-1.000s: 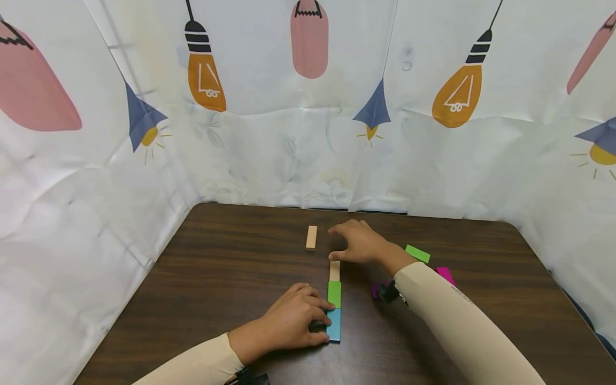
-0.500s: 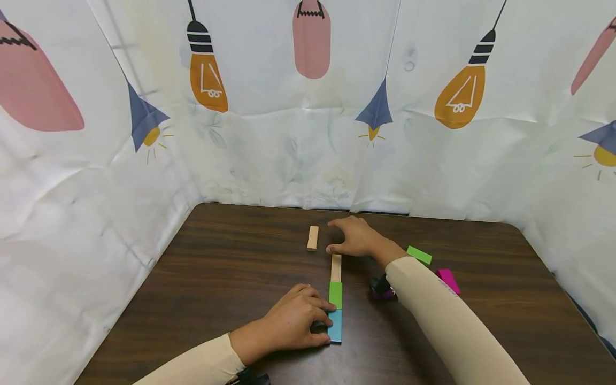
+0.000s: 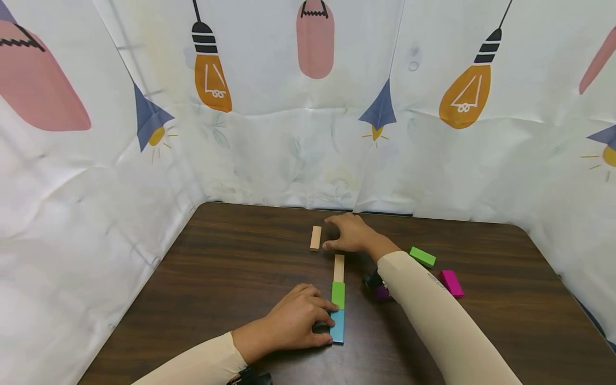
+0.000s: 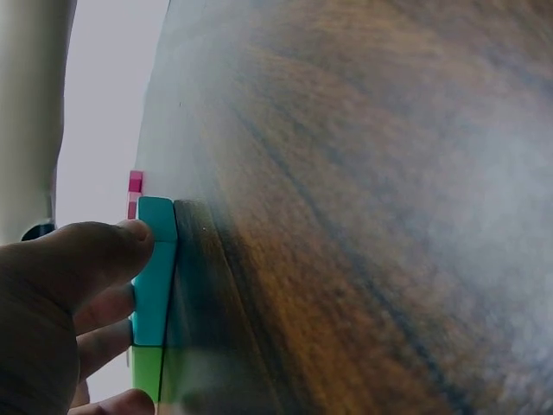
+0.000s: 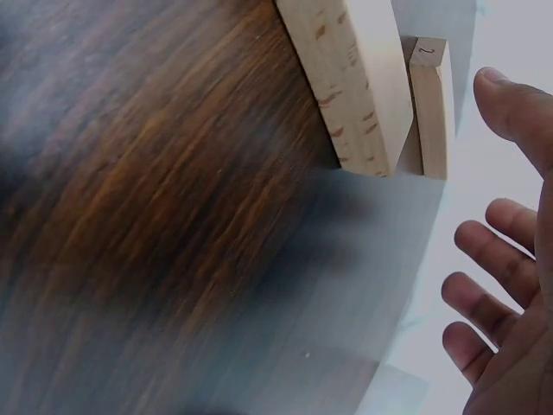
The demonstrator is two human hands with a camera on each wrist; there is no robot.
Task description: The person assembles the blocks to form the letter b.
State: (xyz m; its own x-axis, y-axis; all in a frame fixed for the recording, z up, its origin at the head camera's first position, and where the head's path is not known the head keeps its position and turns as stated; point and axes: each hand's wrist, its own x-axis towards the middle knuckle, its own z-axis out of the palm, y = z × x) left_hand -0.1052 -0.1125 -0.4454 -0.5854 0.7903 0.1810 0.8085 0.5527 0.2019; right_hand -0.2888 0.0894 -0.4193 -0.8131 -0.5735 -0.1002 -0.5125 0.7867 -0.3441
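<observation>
A blue block [image 3: 338, 326], a green block [image 3: 338, 295] and a natural wood block [image 3: 339, 268] lie end to end in a straight row. My left hand [image 3: 300, 320] rests against the row's left side, its fingertips [image 3: 332, 306] on the blue block near the green joint. In the left wrist view its thumb [image 4: 117, 246] touches the blue block [image 4: 155, 277]. My right hand [image 3: 351, 233] holds nothing; thumb and fingers are spread above the row's far end. Just left of it lies a second wood block [image 3: 315, 238]. The right wrist view shows both wood blocks beside the parted fingers [image 5: 475, 238].
Right of the row lie a loose green block [image 3: 422, 256], a magenta block [image 3: 451, 283] and a purple block [image 3: 382, 293] partly behind the right wrist. The dark wood table [image 3: 231, 267] is bordered by a white printed curtain [image 3: 269, 155] at the back and sides.
My right hand has moved left and away from me, off the row's far wood block and closer to the separate one. My left hand stays at the blue block.
</observation>
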